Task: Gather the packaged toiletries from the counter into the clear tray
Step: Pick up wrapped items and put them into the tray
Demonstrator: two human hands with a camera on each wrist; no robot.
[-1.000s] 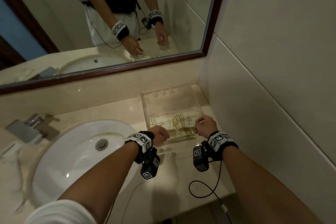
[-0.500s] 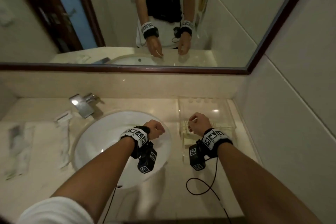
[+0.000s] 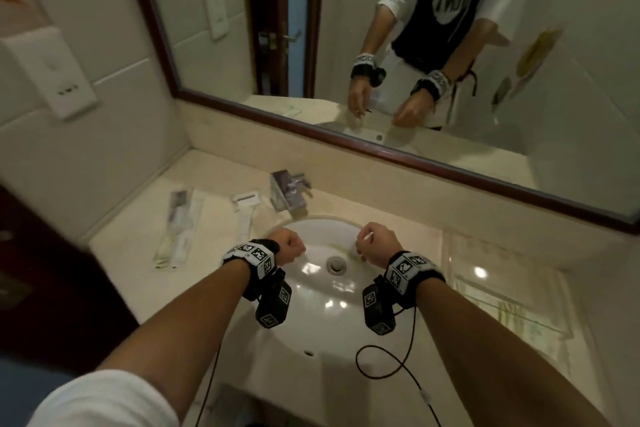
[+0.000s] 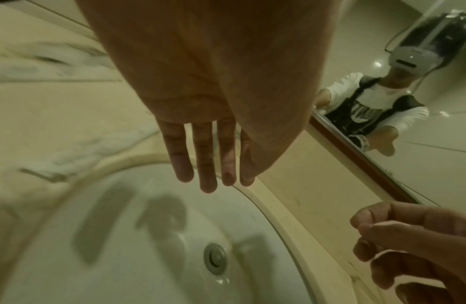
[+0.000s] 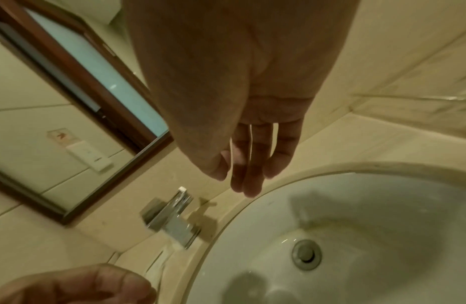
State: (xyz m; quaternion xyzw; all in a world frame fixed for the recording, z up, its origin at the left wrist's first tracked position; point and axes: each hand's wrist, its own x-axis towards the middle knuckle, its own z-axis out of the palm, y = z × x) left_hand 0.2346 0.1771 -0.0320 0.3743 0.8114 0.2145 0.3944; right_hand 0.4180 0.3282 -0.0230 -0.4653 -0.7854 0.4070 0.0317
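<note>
Two packaged toiletries lie on the beige counter left of the basin: a long clear packet (image 3: 178, 225) and a white razor-shaped packet (image 3: 245, 210) beside the tap. The clear tray (image 3: 460, 253) stands at the right end of the counter, with green-printed packets (image 3: 519, 317) inside. Both hands hover over the basin, apart from the packets and the tray. My left hand (image 3: 292, 248) (image 4: 213, 181) hangs with relaxed fingers and holds nothing. Loosely curled, my right hand (image 3: 374, 241) (image 5: 242, 182) is empty too.
A white round basin (image 3: 322, 319) with a metal drain (image 3: 336, 263) fills the middle of the counter. The chrome tap (image 3: 289, 191) stands behind it. A framed mirror (image 3: 381, 146) runs along the back wall. A dark door edge (image 3: 52, 288) is at the left.
The view has swung left from the tray to the basin. Both hands have moved left, away from the tray, and now hang over the basin.
</note>
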